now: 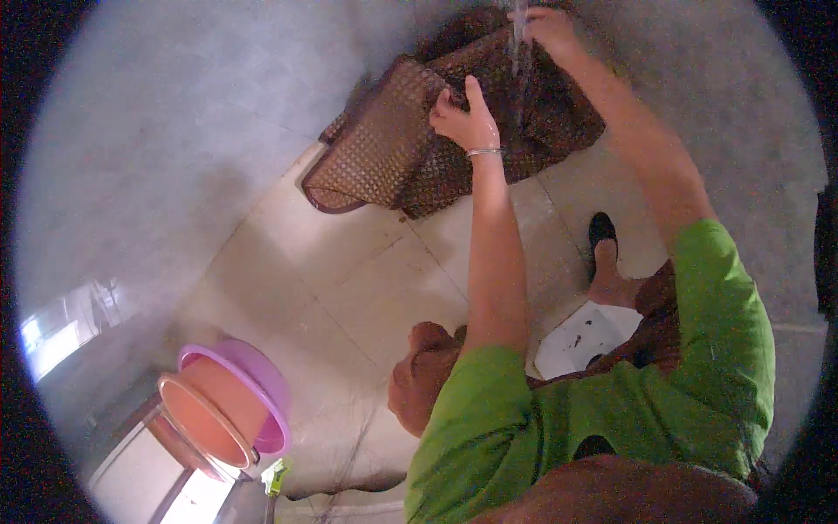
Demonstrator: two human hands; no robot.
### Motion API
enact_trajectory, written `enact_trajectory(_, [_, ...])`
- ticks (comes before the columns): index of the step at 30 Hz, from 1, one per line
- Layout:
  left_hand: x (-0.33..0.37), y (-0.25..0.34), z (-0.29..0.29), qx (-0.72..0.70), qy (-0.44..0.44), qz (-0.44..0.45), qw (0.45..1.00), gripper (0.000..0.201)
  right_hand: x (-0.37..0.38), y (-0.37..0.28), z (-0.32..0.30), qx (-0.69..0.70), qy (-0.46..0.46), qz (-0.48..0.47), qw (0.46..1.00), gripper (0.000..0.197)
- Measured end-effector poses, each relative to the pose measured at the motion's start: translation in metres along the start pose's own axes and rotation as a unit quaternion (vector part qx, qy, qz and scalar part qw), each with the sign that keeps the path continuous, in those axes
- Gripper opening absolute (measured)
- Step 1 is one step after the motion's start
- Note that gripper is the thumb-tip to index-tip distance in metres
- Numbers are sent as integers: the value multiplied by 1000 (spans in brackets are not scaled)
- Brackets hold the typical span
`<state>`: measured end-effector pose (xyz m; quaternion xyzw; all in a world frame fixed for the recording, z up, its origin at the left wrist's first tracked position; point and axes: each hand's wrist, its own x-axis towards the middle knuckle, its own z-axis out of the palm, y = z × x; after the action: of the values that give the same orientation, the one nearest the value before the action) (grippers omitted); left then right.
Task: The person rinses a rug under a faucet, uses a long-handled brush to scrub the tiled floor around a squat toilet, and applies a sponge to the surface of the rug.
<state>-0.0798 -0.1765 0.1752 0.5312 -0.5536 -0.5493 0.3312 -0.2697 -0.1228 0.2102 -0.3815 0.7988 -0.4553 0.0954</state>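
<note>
A brown mat (375, 144) with a raised, grid-like texture and a dark bound edge lies folded and bunched on the tiled floor. A thin stream of water (522, 57) runs down onto its far part. My left hand (471, 127) is over the middle of the mat, thumb raised away from loosely bent fingers, with nothing visible in it; a bracelet circles the wrist. Beyond it to the right, my right hand (554, 35) reaches to the water with its fingers stretched out. Whether either hand touches the mat is hard to tell.
A purple basin (275, 389) and an orange basin (214, 406) lean together at the lower left. Near them is a bright green object (275, 476). A white fixture (587, 336) with dark specks is below me. My dark shoe (602, 229) stands on the tiles (340, 253). Grey walls rise at both sides.
</note>
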Motion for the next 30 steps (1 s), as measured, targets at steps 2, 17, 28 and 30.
enact_trajectory(2, [23, -3, -17, -66, 39, -3, 997, 68, 10, -108, 4, -24, -87, 69, 994, 24])
enact_trajectory(17, [-2, -22, 7, -514, -143, -205, 821, 51, -38, -106, 118, -247, -69, -126, 958, 35])
enact_trajectory(28, [6, -42, 11, -655, -296, -207, 664, 35, -64, -65, 90, -286, -55, -7, 957, 42])
enact_trajectory(30, [7, -66, 30, -326, -156, 153, 920, 48, -51, -66, 96, -307, -42, 4, 951, 44])
